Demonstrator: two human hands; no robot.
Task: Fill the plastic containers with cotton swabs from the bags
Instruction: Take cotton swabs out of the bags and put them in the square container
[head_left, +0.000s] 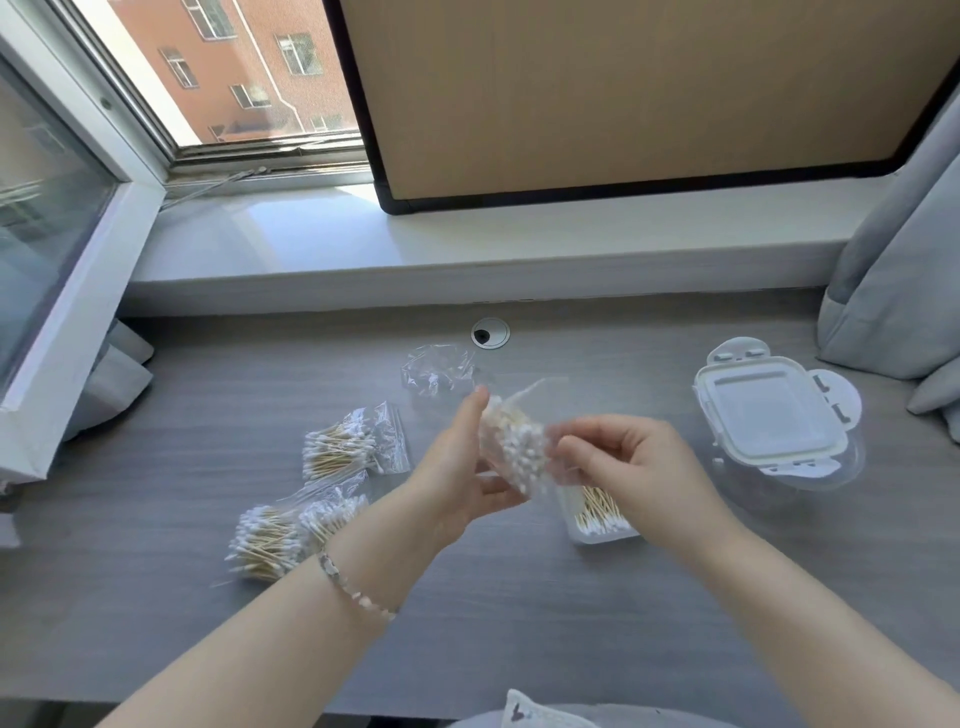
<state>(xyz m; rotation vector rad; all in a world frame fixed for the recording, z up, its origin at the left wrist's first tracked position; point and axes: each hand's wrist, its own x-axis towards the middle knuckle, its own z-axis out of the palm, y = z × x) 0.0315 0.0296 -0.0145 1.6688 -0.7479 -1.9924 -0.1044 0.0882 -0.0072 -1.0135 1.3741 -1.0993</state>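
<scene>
Above the grey desk, my left hand (462, 467) holds a clear bag of cotton swabs (511, 441), white tips showing through the plastic. My right hand (618, 457) pinches the bag's right edge with curled fingers. Just below my right hand sits an open clear plastic container (597, 519) with wooden-stick swabs lying in it, partly hidden by the hand. Three more full swab bags lie to the left: one bag (343, 447) further back, two bags (265, 540) (332, 514) nearer me.
An empty crumpled bag (439, 369) lies behind my hands near a round cable hole (490, 332). A stack of clear containers with a white clip lid (774, 415) stands at the right. Grey curtain (898, 291) hangs far right; window sill and board lie behind.
</scene>
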